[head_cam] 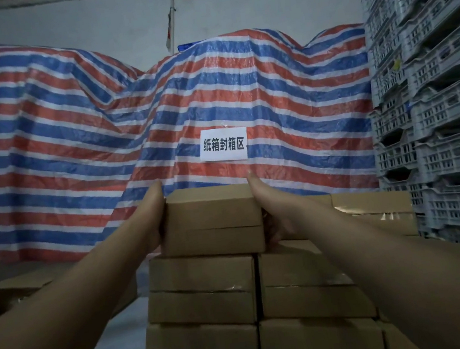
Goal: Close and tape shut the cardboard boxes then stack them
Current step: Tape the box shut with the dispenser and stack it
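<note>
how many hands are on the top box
2. The left hand grips the left side of the top box; the right hand grips its right side. Most fingers are hidden behind the box.

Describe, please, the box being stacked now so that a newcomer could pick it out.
Find the striped tarp with its white paper sign. Just below, cardboard boxes stand in two columns. It is the top box, straddling both, the only one held between two hands.
</note>
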